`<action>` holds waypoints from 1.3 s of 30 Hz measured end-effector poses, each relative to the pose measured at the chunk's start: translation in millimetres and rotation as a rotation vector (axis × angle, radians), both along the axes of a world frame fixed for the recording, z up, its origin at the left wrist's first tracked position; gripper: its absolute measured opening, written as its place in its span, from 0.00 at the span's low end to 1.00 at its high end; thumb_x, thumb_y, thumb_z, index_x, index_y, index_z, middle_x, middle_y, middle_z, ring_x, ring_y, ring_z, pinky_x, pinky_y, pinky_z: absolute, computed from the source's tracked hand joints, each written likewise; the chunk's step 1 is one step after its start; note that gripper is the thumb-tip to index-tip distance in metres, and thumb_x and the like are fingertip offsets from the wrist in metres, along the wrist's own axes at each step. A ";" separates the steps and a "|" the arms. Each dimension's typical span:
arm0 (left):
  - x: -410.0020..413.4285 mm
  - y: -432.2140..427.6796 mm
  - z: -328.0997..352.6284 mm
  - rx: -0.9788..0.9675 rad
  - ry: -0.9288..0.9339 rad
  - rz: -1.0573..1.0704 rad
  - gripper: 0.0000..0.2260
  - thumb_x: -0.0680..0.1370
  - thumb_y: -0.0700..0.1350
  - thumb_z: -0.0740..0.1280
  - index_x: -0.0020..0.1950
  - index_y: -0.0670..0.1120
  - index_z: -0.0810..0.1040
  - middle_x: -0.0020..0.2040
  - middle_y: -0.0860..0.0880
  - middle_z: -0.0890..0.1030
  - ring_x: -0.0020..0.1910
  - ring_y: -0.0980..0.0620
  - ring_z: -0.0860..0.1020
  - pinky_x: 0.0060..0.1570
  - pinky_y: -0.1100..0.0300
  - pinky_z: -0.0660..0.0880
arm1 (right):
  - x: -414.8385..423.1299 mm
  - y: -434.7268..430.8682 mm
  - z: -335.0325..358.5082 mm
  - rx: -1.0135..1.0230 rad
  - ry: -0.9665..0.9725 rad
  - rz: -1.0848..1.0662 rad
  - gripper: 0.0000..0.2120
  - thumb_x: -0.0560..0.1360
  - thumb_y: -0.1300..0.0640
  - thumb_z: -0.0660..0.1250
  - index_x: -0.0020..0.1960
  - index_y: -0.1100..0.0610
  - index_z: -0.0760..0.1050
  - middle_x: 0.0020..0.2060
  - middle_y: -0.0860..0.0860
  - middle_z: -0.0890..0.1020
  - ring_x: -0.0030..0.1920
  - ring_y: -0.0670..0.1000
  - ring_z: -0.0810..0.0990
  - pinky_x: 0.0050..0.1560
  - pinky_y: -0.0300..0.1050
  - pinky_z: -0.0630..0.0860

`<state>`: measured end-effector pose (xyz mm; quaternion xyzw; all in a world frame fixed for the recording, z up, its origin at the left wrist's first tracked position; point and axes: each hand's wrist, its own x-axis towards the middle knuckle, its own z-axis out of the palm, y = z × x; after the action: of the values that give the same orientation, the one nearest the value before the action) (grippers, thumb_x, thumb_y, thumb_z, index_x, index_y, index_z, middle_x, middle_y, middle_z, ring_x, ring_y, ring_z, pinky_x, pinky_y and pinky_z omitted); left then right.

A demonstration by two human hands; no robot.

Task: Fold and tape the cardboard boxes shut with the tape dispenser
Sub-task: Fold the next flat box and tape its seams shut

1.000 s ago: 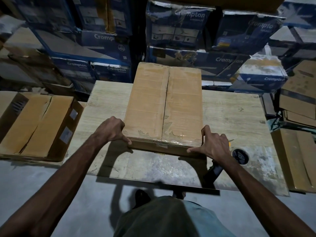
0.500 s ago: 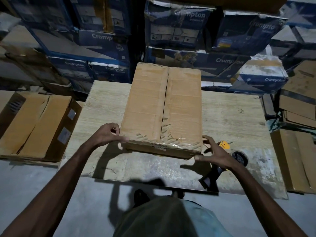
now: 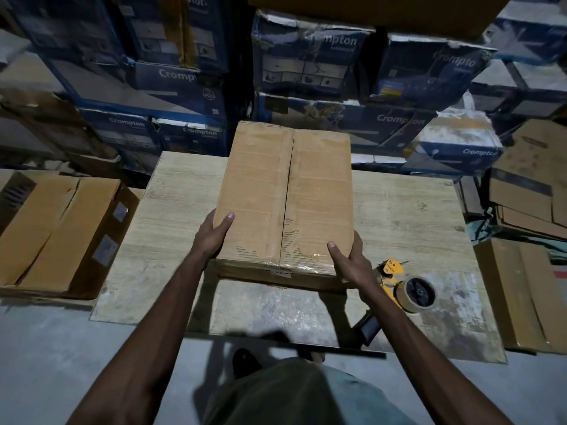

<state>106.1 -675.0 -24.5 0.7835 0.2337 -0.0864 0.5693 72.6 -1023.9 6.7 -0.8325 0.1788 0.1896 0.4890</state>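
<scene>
Hands grip box between them: left hand at its left edge, right hand at near right corner, thumbs on top. Tape dispenser just right of right hand.

— Where is the closed brown cardboard box?
— At the centre of the pale wood-grain table. The left hand grips its seven o'clock corner and the right hand its five o'clock corner, thumbs on top.
— And the yellow tape dispenser?
— At the box's four o'clock, lying beside the right wrist.
</scene>
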 end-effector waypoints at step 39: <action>-24.4 37.0 0.9 0.962 0.044 0.024 0.25 0.86 0.60 0.51 0.82 0.52 0.62 0.80 0.40 0.64 0.78 0.34 0.62 0.70 0.26 0.58 | -92.8 101.5 -5.8 0.305 0.396 0.239 0.35 0.78 0.47 0.72 0.72 0.50 0.50 0.64 0.54 0.80 0.58 0.53 0.81 0.58 0.48 0.80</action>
<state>81.7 -637.9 -23.6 0.9531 0.2682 0.0214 0.1383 -20.3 -922.4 0.9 -0.7111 0.1406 0.4297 0.5385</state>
